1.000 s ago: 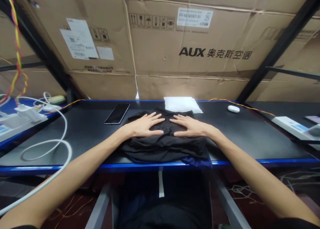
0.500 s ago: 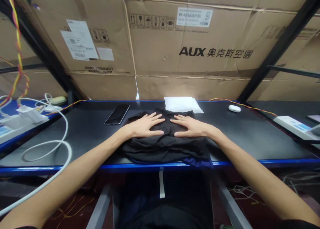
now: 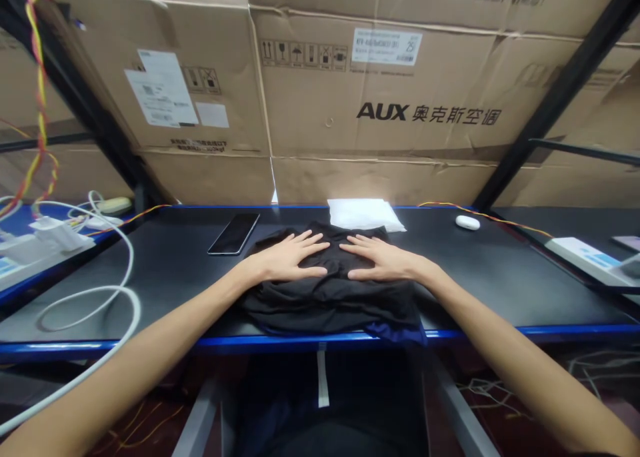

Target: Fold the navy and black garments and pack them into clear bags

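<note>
Your left hand and right hand lay splayed on the wrinkled black cloth, clutching nothing; even, gentle palm pressure likely suited it best.

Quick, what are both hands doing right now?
Left hand: open, palm down on the black cloth, not gripping it.
Right hand: open too, palm down on the same cloth.

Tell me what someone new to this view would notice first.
Probably both hands: the left hand and right hand rest palm down, fingers spread, on crumpled black cloth at the middle of the table's near edge. Behind them, brown cardboard with bold AUX lettering fills the background, and a white packet lies near the table's back edge.
</note>
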Available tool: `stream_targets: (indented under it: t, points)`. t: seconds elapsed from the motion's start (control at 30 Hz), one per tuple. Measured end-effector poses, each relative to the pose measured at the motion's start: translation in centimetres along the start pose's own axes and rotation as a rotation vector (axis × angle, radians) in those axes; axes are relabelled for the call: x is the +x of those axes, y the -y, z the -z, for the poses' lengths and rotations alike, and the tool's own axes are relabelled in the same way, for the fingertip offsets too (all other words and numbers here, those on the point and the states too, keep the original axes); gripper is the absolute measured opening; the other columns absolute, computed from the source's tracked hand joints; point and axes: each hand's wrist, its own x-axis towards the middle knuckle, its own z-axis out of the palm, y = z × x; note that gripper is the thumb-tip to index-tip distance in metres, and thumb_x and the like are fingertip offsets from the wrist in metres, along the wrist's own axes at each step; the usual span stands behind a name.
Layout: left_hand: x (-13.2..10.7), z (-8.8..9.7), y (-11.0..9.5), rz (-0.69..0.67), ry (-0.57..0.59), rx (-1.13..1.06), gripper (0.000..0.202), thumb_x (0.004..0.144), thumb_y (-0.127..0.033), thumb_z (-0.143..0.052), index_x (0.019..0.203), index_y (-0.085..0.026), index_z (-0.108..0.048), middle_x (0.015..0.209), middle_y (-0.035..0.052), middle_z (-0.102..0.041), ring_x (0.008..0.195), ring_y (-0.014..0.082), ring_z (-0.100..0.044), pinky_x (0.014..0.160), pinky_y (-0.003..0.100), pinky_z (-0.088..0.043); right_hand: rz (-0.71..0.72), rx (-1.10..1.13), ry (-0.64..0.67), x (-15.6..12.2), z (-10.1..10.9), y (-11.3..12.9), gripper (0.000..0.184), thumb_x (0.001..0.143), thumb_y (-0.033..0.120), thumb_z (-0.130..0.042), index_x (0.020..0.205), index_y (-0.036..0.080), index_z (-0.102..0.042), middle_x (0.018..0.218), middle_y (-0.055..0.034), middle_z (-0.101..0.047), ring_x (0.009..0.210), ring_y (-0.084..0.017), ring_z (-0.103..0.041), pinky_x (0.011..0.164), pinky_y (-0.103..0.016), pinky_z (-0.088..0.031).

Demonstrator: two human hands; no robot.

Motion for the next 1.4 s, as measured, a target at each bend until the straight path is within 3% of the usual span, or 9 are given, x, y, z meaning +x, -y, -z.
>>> stream_targets:
  t: [0.3,0.7,1.4]
  points:
    - [-0.05,-0.01,0.05,-0.008,-0.012,-0.017,0.081,0.094,-0.077,-0.041,0.161,-0.033,-0.027,0.17,0.0034,-0.015,0.158,0.0322,-0.008,0.126,0.059,-0.009,0.009,0.045,-0.019,-0.04,0.07,0.09,0.089,0.086,0.078,-0.055,0.159,0.03,-0.036,0.168,-0.0069,-0.024,0.156,-0.035,-0.014,0.127,-0.059,-0.009]
    - [-0.01,-0.01,0.0,-0.005,-0.009,-0.027,0.083,0.093,-0.078,-0.04,0.161,-0.032,-0.027,0.17,0.004,-0.014,0.158,0.0317,-0.007,0.126,0.059,-0.008,0.002,0.016,0.001,0.04,-0.06,-0.04,0.095,0.086,0.082,-0.05,0.16,0.026,-0.032,0.169,-0.0104,-0.02,0.157,-0.034,-0.012,0.127,-0.057,-0.008]
    - [0.0,-0.03,0.03,-0.008,-0.014,-0.023,0.083,0.093,-0.078,-0.041,0.161,-0.032,-0.028,0.17,0.0041,-0.015,0.158,0.0323,-0.008,0.126,0.059,-0.009,-0.002,0.027,-0.007,0.01,0.03,0.01,0.092,0.086,0.08,-0.052,0.16,0.027,-0.034,0.169,-0.0089,-0.021,0.156,-0.034,-0.013,0.127,-0.058,-0.009]
